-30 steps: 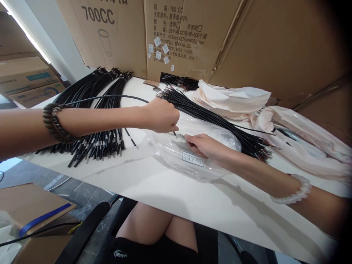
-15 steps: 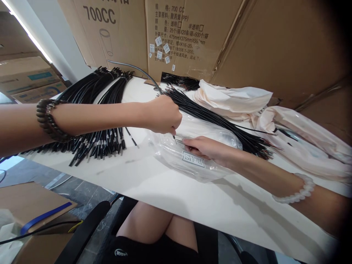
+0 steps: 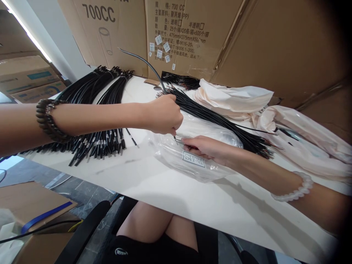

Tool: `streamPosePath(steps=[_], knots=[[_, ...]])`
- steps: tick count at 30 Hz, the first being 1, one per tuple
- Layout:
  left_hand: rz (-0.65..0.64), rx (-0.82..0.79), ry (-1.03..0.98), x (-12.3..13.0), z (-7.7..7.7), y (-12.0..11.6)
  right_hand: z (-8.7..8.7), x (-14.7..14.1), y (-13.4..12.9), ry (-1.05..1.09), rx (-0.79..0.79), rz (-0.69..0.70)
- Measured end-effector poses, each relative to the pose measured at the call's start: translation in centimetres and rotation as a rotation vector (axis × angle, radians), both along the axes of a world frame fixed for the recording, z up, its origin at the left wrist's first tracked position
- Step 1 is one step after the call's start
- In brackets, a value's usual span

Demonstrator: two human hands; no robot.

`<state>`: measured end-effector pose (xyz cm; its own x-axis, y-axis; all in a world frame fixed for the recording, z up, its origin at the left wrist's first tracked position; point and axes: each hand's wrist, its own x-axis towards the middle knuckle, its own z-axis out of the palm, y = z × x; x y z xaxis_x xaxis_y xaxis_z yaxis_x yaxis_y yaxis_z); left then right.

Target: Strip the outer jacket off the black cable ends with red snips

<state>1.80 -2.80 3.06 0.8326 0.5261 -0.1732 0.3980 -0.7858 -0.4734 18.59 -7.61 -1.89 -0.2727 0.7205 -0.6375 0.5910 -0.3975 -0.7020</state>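
My left hand (image 3: 167,114) is closed around a black cable (image 3: 150,65). One end of the cable arcs up behind the hand toward the carton; the other pokes out below the fingers. Facing it, my right hand (image 3: 205,147) grips a slim silver metal tool (image 3: 179,140), perhaps tweezers, mostly hidden by the fingers. Its tip is at the cable's lower end; whether they touch I cannot tell. Beneath both hands lies a clear plastic bag (image 3: 167,156) with a RoHS label seen reversed. Just behind is a bundle of black cables (image 3: 214,118) with copper-coloured ends.
On the left of the white table (image 3: 132,176) lie several tied bundles of black cables (image 3: 82,88) with white-marked ends. Pale plastic bags (image 3: 236,99) lie at the back right. A large carton (image 3: 123,36) stands behind. An armchair's armrest (image 3: 85,231) is below the table edge.
The cable's long free end has swung upward and to the right. Both hands stay almost in the same place, close together above the bag.
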Motion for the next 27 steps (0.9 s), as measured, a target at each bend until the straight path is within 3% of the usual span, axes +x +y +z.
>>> streamPosePath(steps=[17,27], knots=[[-0.158,-0.072,0.045,-0.2,-0.9,0.9,-1.6,0.5,0.2,-0.033,0.162,0.083],[-0.170,-0.076,0.069,-0.2,-0.8,0.9,-0.9,0.0,-0.1,-0.112,0.224,0.116]])
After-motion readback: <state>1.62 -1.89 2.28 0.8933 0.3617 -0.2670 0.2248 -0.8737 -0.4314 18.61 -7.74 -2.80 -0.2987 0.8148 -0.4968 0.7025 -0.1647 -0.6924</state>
